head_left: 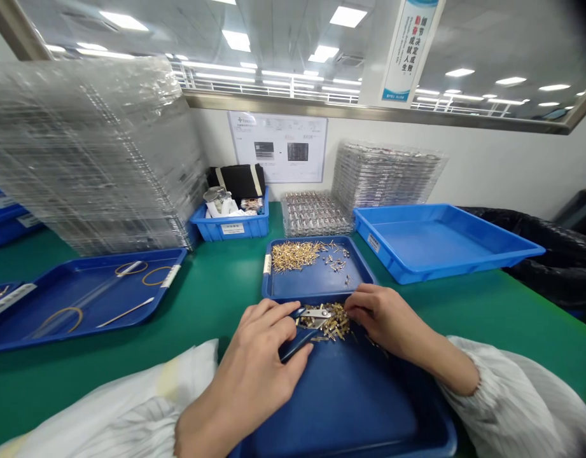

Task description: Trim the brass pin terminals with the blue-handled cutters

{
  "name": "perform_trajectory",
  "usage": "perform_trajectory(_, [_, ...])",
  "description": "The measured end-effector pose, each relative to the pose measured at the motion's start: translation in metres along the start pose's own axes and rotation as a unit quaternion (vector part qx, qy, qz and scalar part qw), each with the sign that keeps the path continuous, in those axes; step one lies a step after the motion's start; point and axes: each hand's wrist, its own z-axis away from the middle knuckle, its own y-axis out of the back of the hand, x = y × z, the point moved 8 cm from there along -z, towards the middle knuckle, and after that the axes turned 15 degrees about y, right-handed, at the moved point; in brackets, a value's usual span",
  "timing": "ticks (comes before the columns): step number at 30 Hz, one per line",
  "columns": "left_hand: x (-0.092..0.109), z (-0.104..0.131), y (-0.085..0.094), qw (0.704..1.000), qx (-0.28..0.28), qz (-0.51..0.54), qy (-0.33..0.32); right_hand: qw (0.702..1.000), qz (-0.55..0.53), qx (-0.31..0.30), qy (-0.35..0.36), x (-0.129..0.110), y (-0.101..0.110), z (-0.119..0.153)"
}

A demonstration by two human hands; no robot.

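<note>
My left hand (259,350) is wrapped around the dark blue handles of a small pair of pliers (316,313). Their silver head lies over a pile of small brass-coloured pins (338,323) at the far end of the near blue tray (340,394). At the right side of that pile is my right hand (381,312), its fingers bent and pinched together. Whatever it may hold is hidden by the fingers. Just beyond, a second blue tray (316,291) carries a heap of gold pins (293,256) and some scattered ones.
On the left, a blue tray (106,327) holds rubber bands and a cotton swab (125,313). Behind it rises a tall stack of clear plastic trays (92,152). A blue bin (233,228), filled clear trays (316,215) and a large blue tray (440,238) stand farther back.
</note>
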Motion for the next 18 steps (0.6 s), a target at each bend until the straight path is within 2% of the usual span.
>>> perform_trajectory(3, [0.000,0.000,-0.001,1.000,-0.007,-0.002,0.002,0.999,-0.032,0.031,0.009,-0.005,0.007,0.001])
perform_trajectory(8, [0.005,0.002,-0.004,0.999,-0.031,-0.007,-0.019,0.997,-0.060,0.046,0.015,-0.017,0.010,0.002])
perform_trajectory(14, [0.008,0.004,-0.007,0.998,-0.057,-0.013,-0.032,0.996,-0.053,0.019,0.069,-0.031,0.004,0.002])
perform_trajectory(18, [0.009,0.005,-0.010,0.997,-0.072,-0.007,-0.034,0.996,-0.037,-0.014,0.080,-0.034,-0.001,0.002])
